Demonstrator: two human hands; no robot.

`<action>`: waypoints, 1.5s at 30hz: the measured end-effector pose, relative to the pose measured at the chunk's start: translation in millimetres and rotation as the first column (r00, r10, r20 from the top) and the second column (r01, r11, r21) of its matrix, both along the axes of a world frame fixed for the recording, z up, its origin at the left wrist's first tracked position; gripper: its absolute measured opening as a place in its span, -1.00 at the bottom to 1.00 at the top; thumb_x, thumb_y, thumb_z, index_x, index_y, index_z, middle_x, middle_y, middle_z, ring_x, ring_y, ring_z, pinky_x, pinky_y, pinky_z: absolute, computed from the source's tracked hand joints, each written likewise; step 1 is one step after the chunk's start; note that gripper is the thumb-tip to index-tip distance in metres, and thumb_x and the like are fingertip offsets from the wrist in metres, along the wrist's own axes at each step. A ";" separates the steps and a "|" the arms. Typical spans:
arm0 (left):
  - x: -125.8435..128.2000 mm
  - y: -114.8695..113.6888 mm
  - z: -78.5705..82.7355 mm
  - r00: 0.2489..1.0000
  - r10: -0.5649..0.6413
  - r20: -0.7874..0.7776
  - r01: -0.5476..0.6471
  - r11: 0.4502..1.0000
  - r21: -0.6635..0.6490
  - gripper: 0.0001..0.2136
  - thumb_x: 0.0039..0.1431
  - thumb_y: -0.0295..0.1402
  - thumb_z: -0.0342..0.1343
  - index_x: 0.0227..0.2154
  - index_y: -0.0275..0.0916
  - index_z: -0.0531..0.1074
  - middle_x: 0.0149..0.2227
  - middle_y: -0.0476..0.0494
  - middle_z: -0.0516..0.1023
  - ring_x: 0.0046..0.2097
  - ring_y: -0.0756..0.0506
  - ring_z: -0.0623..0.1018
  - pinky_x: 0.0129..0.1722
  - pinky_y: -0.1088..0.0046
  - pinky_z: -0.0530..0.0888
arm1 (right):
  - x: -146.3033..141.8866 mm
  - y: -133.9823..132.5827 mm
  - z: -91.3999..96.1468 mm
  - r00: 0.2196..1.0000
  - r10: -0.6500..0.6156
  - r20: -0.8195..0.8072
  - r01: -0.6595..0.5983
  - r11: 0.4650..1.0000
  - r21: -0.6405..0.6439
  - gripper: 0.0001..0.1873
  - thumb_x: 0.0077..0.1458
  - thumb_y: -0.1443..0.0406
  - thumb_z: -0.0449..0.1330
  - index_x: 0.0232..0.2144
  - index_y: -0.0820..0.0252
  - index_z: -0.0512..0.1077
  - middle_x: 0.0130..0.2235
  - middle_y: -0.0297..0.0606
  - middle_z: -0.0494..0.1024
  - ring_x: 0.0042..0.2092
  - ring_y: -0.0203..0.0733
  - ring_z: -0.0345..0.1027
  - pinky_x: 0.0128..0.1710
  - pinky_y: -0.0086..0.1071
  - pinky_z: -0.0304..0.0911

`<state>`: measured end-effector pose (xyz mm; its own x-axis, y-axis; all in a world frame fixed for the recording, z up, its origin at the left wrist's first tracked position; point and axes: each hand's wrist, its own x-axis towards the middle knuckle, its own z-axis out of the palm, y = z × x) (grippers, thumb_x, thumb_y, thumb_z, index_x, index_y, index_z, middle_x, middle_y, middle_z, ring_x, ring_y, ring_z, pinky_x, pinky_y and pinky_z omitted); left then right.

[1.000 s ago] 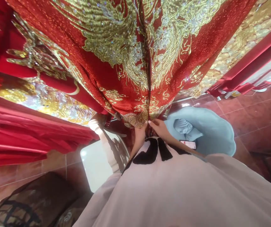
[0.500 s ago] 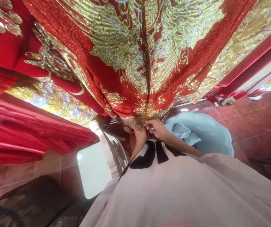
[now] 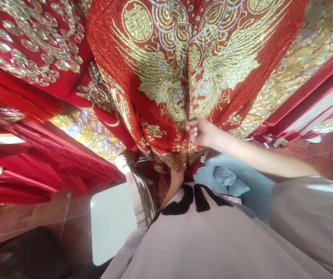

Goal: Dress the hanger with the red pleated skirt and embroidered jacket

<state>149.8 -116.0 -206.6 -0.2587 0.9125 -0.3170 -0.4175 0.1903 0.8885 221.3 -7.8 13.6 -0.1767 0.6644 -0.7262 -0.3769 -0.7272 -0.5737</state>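
A red jacket (image 3: 166, 89) with gold phoenix embroidery hangs in front of me, its centre front zipper (image 3: 187, 77) running down to the hem. My left hand (image 3: 178, 173) is closed on the bottom hem (image 3: 175, 159), beside the lower end of the zipper. Higher up, my right hand (image 3: 198, 131) pinches at the zipper line with fingers closed. What looks like the zipper pull is hidden between its fingertips.
Red garments with crystal beading (image 3: 38, 42) hang to the left, and a gold-sequinned garment (image 3: 285, 73) to the right. A white stool or chair seat (image 3: 111, 221) stands at lower left. A pale blue padded chair (image 3: 259, 193) with a cushion is below right.
My right hand has moved up along the front zipper, away from the hem. My left hand stays at the hem. More of the jacket's upper front now shows.
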 end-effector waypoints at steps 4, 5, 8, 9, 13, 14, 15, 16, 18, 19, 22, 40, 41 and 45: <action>0.5 -0.5 2.7 1.000 0.010 0.024 -0.009 0.999 -0.044 -0.70 -0.27 -0.28 0.36 -0.52 -0.28 0.37 -0.54 0.01 0.43 -0.50 0.01 0.40 -0.39 0.45 0.38 | -11.0 27.3 81.4 0.989 0.003 0.150 -0.050 0.949 0.311 -0.73 0.17 0.52 -0.14 -0.55 0.31 0.14 -0.58 -0.48 0.23 -0.70 -0.70 -0.11 -0.68 -0.77 -0.24; 0.3 -0.4 4.1 0.999 0.017 0.027 -0.016 0.998 -0.053 -0.69 -0.28 -0.28 0.36 -0.52 -0.28 0.36 -0.55 0.02 0.42 -0.50 0.02 0.40 -0.40 0.45 0.38 | -13.1 32.6 101.1 0.985 -0.001 0.173 -0.064 0.928 0.367 -0.72 0.17 0.52 -0.15 -0.56 0.33 0.13 -0.55 -0.48 0.24 -0.69 -0.73 -0.10 -0.65 -0.78 -0.24; -1.0 0.0 9.8 0.999 0.034 0.035 -0.032 0.997 -0.068 -0.70 -0.28 -0.29 0.36 -0.51 -0.28 0.37 -0.53 0.02 0.43 -0.48 0.01 0.41 -0.38 0.46 0.37 | -15.8 40.7 146.8 0.975 -0.013 0.220 -0.098 0.869 0.485 -0.68 0.16 0.52 -0.20 -0.61 0.36 0.12 -0.54 -0.46 0.18 -0.65 -0.76 -0.03 -0.58 -0.75 -0.20; -1.4 0.2 11.8 0.998 0.036 0.041 -0.033 0.997 -0.071 -0.70 -0.27 -0.29 0.37 -0.51 -0.28 0.37 -0.52 0.01 0.44 -0.46 0.01 0.42 -0.37 0.45 0.38 | -15.6 40.4 155.6 0.970 -0.015 0.241 -0.113 0.852 0.511 -0.66 0.16 0.52 -0.21 -0.62 0.36 0.12 -0.55 -0.46 0.17 -0.65 -0.75 -0.02 -0.58 -0.74 -0.20; -2.1 0.6 17.0 0.994 0.045 0.104 -0.034 0.993 -0.109 -0.68 -0.31 -0.31 0.39 -0.50 -0.28 0.39 -0.50 -0.02 0.46 -0.45 0.00 0.44 -0.39 0.47 0.37 | -11.7 28.1 155.6 0.966 -0.004 0.257 -0.139 0.833 0.536 -0.65 0.18 0.52 -0.18 -0.61 0.35 0.17 -0.60 -0.46 0.19 -0.65 -0.71 -0.04 -0.59 -0.73 -0.22; -1.9 0.4 17.4 0.990 0.047 0.130 -0.030 0.991 -0.129 -0.67 -0.33 -0.31 0.40 -0.51 -0.29 0.38 -0.51 -0.02 0.45 -0.47 0.01 0.43 -0.41 0.48 0.36 | -10.0 24.3 148.7 0.972 0.004 0.236 -0.135 0.831 0.540 -0.67 0.19 0.51 -0.13 -0.60 0.34 0.19 -0.61 -0.46 0.19 -0.65 -0.69 -0.06 -0.62 -0.73 -0.23; -1.6 0.0 17.5 0.986 0.047 0.161 -0.022 0.988 -0.154 -0.66 -0.34 -0.32 0.41 -0.51 -0.29 0.38 -0.53 -0.01 0.44 -0.50 0.02 0.41 -0.45 0.49 0.35 | -8.0 21.3 140.7 0.978 0.011 0.208 -0.126 0.825 0.550 -0.68 0.21 0.49 -0.10 -0.59 0.33 0.21 -0.62 -0.46 0.19 -0.66 -0.66 -0.07 -0.65 -0.72 -0.23; -1.3 -0.5 17.2 0.979 0.046 0.198 -0.009 0.983 -0.182 -0.65 -0.35 -0.32 0.42 -0.51 -0.29 0.37 -0.55 0.00 0.43 -0.52 0.03 0.40 -0.48 0.50 0.33 | -5.4 19.5 132.7 0.983 0.013 0.182 -0.115 0.818 0.563 -0.69 0.23 0.45 -0.08 -0.57 0.31 0.23 -0.63 -0.45 0.19 -0.66 -0.63 -0.08 -0.68 -0.70 -0.23; -1.3 -1.5 16.0 0.959 0.050 0.279 0.019 0.971 -0.239 -0.63 -0.35 -0.33 0.42 -0.49 -0.29 0.35 -0.55 0.00 0.43 -0.55 0.04 0.39 -0.51 0.52 0.31 | 0.9 20.1 120.1 0.987 0.007 0.163 -0.102 0.804 0.585 -0.69 0.25 0.40 -0.07 -0.53 0.30 0.26 -0.62 -0.44 0.21 -0.65 -0.59 -0.08 -0.69 -0.66 -0.19; -1.8 -1.9 15.0 0.947 0.060 0.316 0.027 0.964 -0.265 -0.64 -0.32 -0.33 0.41 -0.47 -0.28 0.35 -0.53 -0.01 0.44 -0.54 0.04 0.40 -0.52 0.53 0.31 | 4.4 22.4 116.2 0.986 0.007 0.167 -0.106 0.799 0.592 -0.70 0.25 0.41 -0.08 -0.51 0.30 0.28 -0.61 -0.43 0.23 -0.65 -0.58 -0.07 -0.67 -0.66 -0.16; -6.1 -2.4 10.9 0.916 0.118 0.383 0.017 0.943 -0.332 -0.71 -0.18 -0.37 0.34 -0.43 -0.27 0.34 -0.46 -0.03 0.46 -0.50 0.04 0.45 -0.48 0.54 0.35 | 14.3 33.1 108.1 0.983 0.028 0.179 -0.132 0.788 0.602 -0.76 0.22 0.42 -0.05 -0.47 0.30 0.31 -0.57 -0.41 0.28 -0.62 -0.57 -0.01 -0.62 -0.64 -0.08; -17.4 3.3 7.0 0.883 0.470 -0.016 -0.446 0.827 -0.343 -0.85 -0.01 -0.53 0.05 -0.33 -0.27 0.32 -0.33 -0.12 0.43 -0.39 -0.03 0.48 -0.35 0.43 0.41 | 61.3 -52.4 -201.5 0.945 0.086 0.317 -0.187 0.935 0.301 -0.63 -0.35 0.05 0.25 -0.72 0.26 0.33 -0.76 -0.32 0.26 -0.72 -0.41 0.03 -0.70 -0.49 -0.16; -23.0 6.6 12.0 0.843 0.533 -0.076 -0.532 0.802 -0.273 -0.84 0.01 -0.52 0.02 -0.30 -0.25 0.30 -0.28 -0.12 0.41 -0.32 -0.02 0.47 -0.27 0.42 0.41 | 70.7 -50.3 -205.3 0.938 0.104 0.331 -0.206 0.935 0.288 -0.64 -0.34 0.08 0.26 -0.73 0.26 0.32 -0.77 -0.31 0.27 -0.72 -0.40 0.04 -0.70 -0.50 -0.16; -51.6 27.8 51.1 0.625 0.748 -0.224 -0.759 0.650 0.052 -0.83 0.08 -0.46 -0.02 -0.24 -0.20 0.19 -0.17 -0.10 0.29 -0.08 -0.02 0.38 0.02 0.43 0.31 | 104.0 -34.7 -213.5 0.917 0.121 0.380 -0.239 0.930 0.280 -0.68 -0.31 0.14 0.25 -0.76 0.27 0.32 -0.79 -0.33 0.25 -0.74 -0.44 0.00 -0.70 -0.52 -0.20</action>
<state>98.3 -88.2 -155.6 -0.9122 0.3556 -0.2035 -0.2418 -0.0661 0.9681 325.3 -42.5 -199.8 -0.0886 0.8486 -0.5216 0.0112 -0.5227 -0.8524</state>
